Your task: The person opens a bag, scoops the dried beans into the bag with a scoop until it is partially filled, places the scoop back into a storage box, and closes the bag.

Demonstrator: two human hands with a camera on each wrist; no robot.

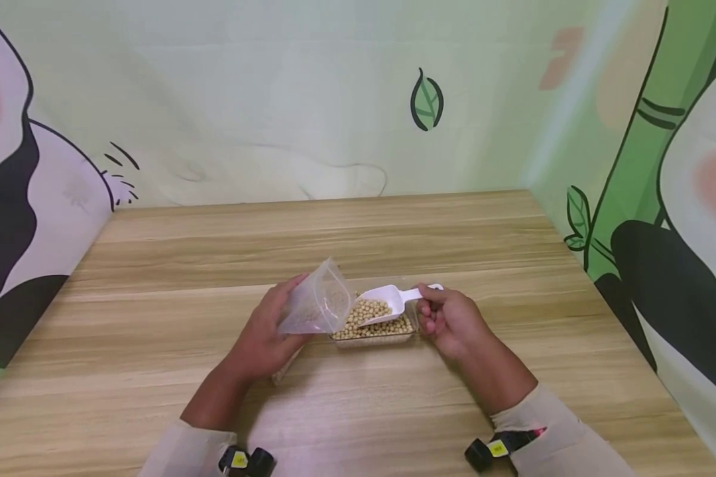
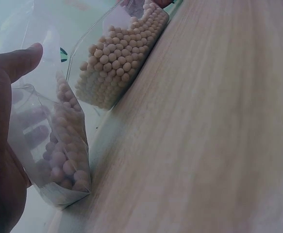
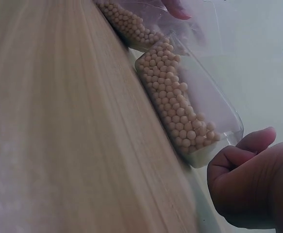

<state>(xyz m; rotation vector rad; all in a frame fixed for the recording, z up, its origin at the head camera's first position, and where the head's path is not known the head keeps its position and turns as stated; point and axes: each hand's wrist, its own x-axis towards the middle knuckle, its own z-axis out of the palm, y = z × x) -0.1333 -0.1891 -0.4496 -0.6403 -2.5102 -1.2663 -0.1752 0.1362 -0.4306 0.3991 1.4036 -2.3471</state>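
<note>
My left hand (image 1: 268, 334) grips a clear plastic bag (image 1: 315, 301), its open mouth tilted right toward a clear box (image 1: 374, 342). Soybeans (image 2: 68, 165) lie in the bottom of the bag in the left wrist view. With thumb and curled fingers, my right hand (image 1: 453, 321) pinches the handle of a white scoop (image 1: 396, 299). The scoop's tip points left and rests among the soybeans (image 1: 402, 326) in the box, with beans in its bowl. Right wrist view: the right hand (image 3: 253, 182) is beside the box's near end, the scoop partly hidden behind the box wall.
A wood-grain table (image 1: 364, 238) carries the box and bag. Behind it stands a pale green wall (image 1: 274, 99) with painted leaves, and cartoon shapes flank both sides. A black wrist camera (image 1: 247, 460) sits on the left sleeve, another (image 1: 489, 450) on the right.
</note>
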